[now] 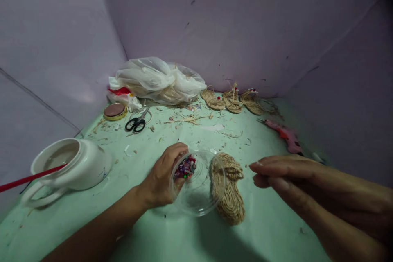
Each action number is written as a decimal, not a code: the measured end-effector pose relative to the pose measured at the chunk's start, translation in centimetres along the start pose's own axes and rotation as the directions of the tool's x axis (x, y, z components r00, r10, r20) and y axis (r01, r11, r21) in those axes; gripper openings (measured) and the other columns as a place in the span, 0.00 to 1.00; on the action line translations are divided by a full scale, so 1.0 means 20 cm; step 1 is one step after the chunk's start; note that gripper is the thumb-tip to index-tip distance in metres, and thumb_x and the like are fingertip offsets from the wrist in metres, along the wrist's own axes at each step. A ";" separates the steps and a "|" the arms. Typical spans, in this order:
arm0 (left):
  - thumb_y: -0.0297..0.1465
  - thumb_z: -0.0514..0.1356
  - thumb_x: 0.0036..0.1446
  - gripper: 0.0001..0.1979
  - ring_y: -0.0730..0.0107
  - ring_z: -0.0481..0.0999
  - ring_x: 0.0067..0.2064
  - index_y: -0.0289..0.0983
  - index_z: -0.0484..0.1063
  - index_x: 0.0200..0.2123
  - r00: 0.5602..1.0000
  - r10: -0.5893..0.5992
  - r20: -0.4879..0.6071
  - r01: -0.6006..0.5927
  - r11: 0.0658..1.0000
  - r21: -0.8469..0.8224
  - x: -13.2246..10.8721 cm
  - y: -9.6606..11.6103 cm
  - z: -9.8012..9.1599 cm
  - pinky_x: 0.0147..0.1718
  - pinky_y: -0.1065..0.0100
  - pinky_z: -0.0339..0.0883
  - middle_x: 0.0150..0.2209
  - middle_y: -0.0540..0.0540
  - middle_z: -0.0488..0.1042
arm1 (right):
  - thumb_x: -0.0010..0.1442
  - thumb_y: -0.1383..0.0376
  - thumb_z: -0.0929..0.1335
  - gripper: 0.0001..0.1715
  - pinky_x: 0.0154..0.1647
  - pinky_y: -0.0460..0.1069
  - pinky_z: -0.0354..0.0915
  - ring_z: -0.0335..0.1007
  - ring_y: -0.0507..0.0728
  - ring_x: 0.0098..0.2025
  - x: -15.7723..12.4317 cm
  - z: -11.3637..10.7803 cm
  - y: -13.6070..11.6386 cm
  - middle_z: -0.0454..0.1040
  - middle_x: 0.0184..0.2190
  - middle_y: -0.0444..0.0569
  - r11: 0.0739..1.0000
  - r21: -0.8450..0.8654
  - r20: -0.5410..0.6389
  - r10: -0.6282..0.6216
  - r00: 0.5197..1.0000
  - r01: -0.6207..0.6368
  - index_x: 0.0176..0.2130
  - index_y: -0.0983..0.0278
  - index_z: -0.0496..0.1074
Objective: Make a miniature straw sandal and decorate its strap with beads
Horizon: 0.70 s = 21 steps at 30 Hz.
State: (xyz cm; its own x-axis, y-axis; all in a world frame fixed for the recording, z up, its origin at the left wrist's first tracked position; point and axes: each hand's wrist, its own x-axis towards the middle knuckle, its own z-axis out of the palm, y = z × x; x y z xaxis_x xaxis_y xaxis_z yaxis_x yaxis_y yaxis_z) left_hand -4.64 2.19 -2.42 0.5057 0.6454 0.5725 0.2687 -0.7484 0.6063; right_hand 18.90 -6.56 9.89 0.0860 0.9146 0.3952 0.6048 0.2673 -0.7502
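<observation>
Well to the left of the left hand, a white ceramic mug [92, 163] sits with its handle toward the viewer; a thin red rod [33, 178] reaches into its mouth. Farther off, ahead and left of the same hand, are a round gold-rimmed tin [115, 110], a red-and-white packet [120, 91] and black-handled scissors [139, 123], points outward. Beyond the left hand lies a crumpled translucent plastic bag [159, 82], against the wall. The left hand [161, 176] is curled around a clear plastic cup [199, 200], gripping its left side; small multicoloured beads [186, 166] gather within, on the side nearest that hand. Between the two hands, a braided straw sole [230, 200] lies on the pale green tabletop [166, 241], partly seen through the cup; contact between these two cannot be judged. Far beyond both hands stand three small straw slippers [232, 104] with red beadwork. Ahead of the right hand rests a pink glue gun [284, 133]. The right hand [319, 196] points toward the sole, apart from it, thumb and fingers narrowly spaced; whether they pinch anything cannot be told.
</observation>
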 end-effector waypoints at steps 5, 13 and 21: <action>0.29 0.59 0.50 0.32 0.50 0.63 0.56 0.37 0.52 0.58 0.999 0.042 0.003 -0.042 0.998 0.046 0.01 0.00 0.00 0.53 0.48 0.61 0.52 0.34 0.63 | 0.57 0.62 0.68 0.08 0.30 0.46 0.73 0.74 0.54 0.28 0.00 0.02 -0.02 0.78 0.30 0.43 0.995 -0.025 0.032 -0.092 0.995 0.092 0.38 0.51 0.75; 0.28 0.60 0.48 0.34 0.50 0.62 0.56 0.36 0.52 0.58 0.998 0.060 0.003 -0.060 0.995 0.079 0.01 0.00 0.00 0.53 0.48 0.60 0.52 0.34 0.63 | 0.62 0.65 0.62 0.12 0.32 0.45 0.71 0.75 0.55 0.38 0.00 0.04 -0.07 0.78 0.36 0.43 0.994 0.088 0.158 -0.075 0.985 0.062 0.40 0.52 0.74; 0.28 0.60 0.49 0.35 0.50 0.62 0.57 0.35 0.50 0.59 0.996 0.076 0.042 -0.081 0.987 0.139 0.00 0.00 0.00 0.54 0.48 0.60 0.54 0.33 0.62 | 0.56 0.76 0.60 0.23 0.44 0.50 0.67 0.71 0.55 0.43 0.06 0.21 -0.10 0.75 0.42 0.47 0.998 0.012 0.489 -0.064 0.870 0.066 0.47 0.58 0.70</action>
State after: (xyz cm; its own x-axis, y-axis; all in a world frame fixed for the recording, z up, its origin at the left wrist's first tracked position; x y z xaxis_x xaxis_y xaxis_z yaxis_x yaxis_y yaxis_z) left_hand -4.76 2.23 -2.44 0.5584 0.5798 0.5933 0.3383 -0.8122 0.4753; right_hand 14.40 -4.75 9.63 -0.3509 0.9270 0.1324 0.5993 0.3310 -0.7289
